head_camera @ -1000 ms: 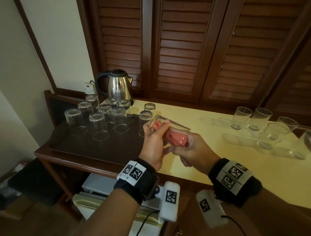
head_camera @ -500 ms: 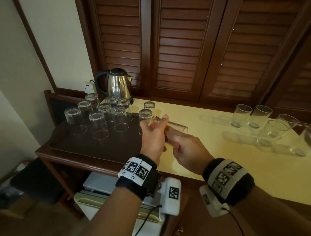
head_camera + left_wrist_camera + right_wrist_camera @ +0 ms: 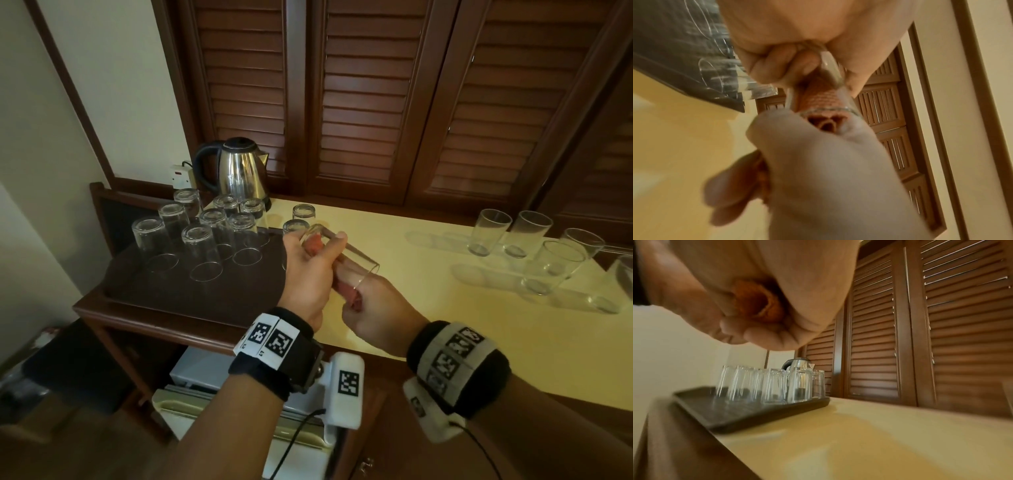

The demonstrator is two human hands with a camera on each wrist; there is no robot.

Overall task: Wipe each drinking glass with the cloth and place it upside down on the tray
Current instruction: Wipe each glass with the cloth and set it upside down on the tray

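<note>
- while the left hand [image 3: 308, 274] wraps its fingers round the base end of a drinking glass [image 3: 356, 262], the glass lies on its side in the air, above the near edge of the yellow counter [image 3: 394, 315] just right of the tray [image 3: 144, 294]; its open mouth faces the right hand [image 3: 380, 313]
- the right hand is curled tight on a pink cloth [image 3: 354, 298]; part of the cloth is pushed in through the mouth and shows through the glass wall; the left wrist view shows the cloth [image 3: 821, 97] filling the glass as far as the rim
- the two hands are close together, joined by glass and cloth
- on the dark tray stand upturned glasses [image 3: 202, 253] in a cluster toward the back left; two more upturned ones [image 3: 303, 214] stand behind the left hand, and i cannot tell whether they are on the tray
- upright glasses [image 3: 488, 231] are grouped at the far right of the counter, well apart from the hands
- a steel kettle [image 3: 239, 173] stands behind the tray, before the louvered doors [image 3: 370, 102]
</note>
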